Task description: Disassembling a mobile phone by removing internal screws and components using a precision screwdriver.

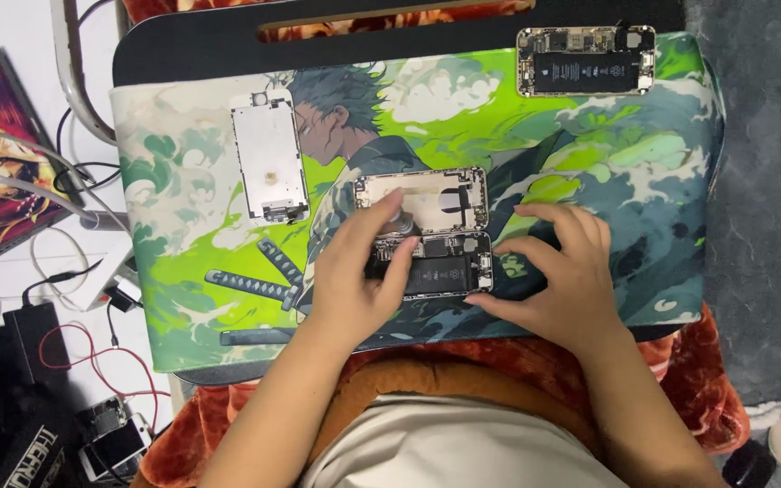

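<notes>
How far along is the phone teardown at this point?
Done: the detached screen panel lies apart on the mat, and another opened phone sits at the far corner. In hand: left hand and right hand press on the opened phone. Left: its battery remains inside.

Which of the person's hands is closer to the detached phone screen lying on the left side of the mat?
The left hand. It rests on the opened phone just right of the screen; the right hand lies further right, beyond that phone.

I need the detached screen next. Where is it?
In the head view, the detached screen panel lies face down on the green mat, left of the left hand and both opened phones.
</notes>
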